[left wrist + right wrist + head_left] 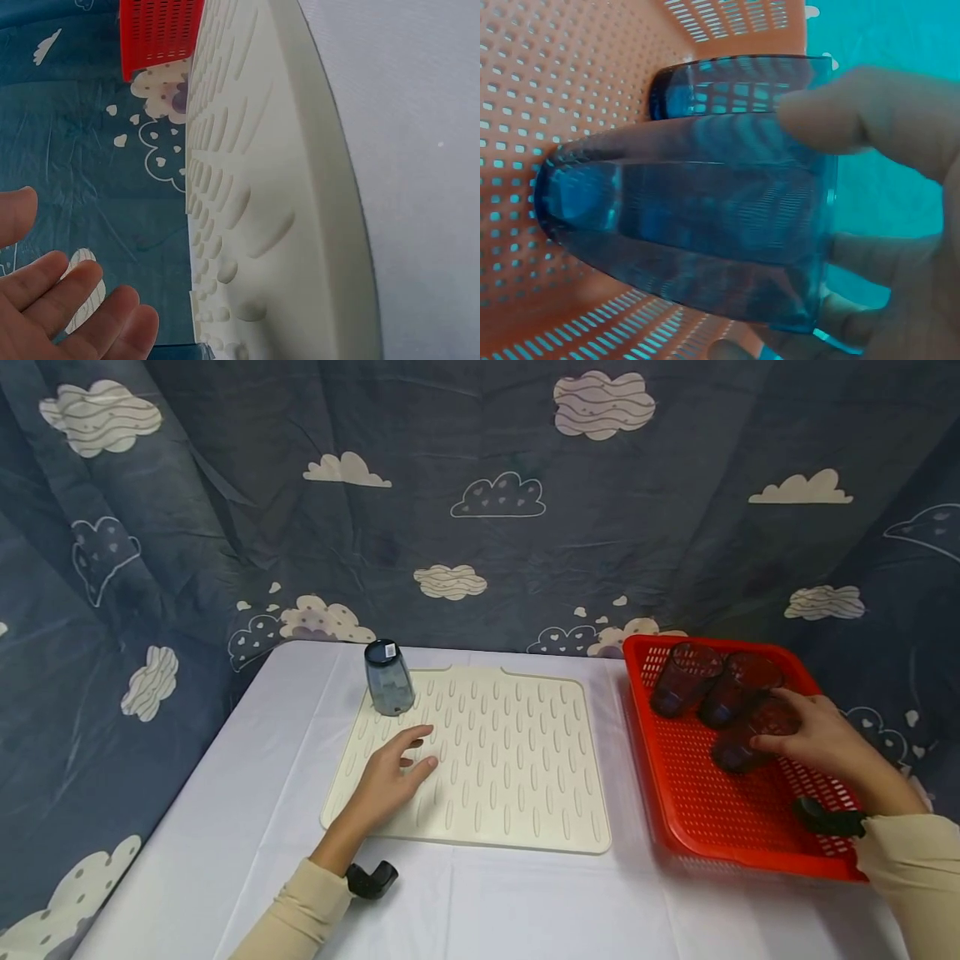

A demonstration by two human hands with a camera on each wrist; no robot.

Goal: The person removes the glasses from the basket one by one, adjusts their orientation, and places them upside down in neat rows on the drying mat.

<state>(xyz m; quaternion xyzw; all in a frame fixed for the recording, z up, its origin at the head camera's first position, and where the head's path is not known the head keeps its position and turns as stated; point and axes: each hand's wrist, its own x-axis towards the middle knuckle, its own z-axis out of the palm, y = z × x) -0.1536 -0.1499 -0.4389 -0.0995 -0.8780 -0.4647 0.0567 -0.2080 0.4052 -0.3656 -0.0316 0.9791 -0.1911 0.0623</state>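
Note:
In the red basket, my right hand (813,735) grips a clear blue drinking glass (690,202) near its rim, thumb on one side and fingers on the other. Two more glasses, a left one (686,677) and a middle one (741,685), stand beside it in the basket. My left hand (390,777) hovers over the left part of a cream drying mat (517,760), its fingers relaxed and holding nothing. Upside down on the mat's far left corner is another blue glass (390,685), with a small white label on its base.
The red plastic basket (663,802) with slotted walls stands on the right side of the table, right of the mat. White cloth covers the table (525,902). A dark curtain with cloud prints (465,435) hangs behind and at both sides.

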